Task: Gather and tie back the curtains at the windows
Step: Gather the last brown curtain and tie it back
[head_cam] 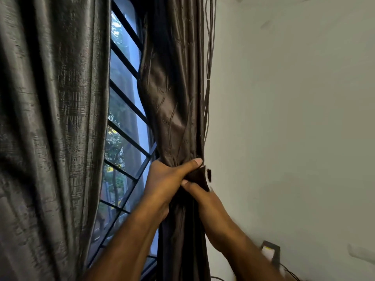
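A dark brown curtain (174,94) hangs bunched at the right side of the window, close to the wall. My left hand (168,179) grips the gathered bundle at its narrowest point, thumb stretched across the front. My right hand (199,194) comes in from the wall side, and its thumb and fingers pinch a dark tieback strip (199,176) just under the left thumb; most of its fingers are hidden behind the fabric. A second grey curtain (50,128) hangs loose on the left.
The window (125,110) with black grille bars shows between the two curtains. A bundle of thin cables (209,57) runs down the white wall (294,118) beside the brown curtain. A dark boxy object (271,251) with wires sits low on the right.
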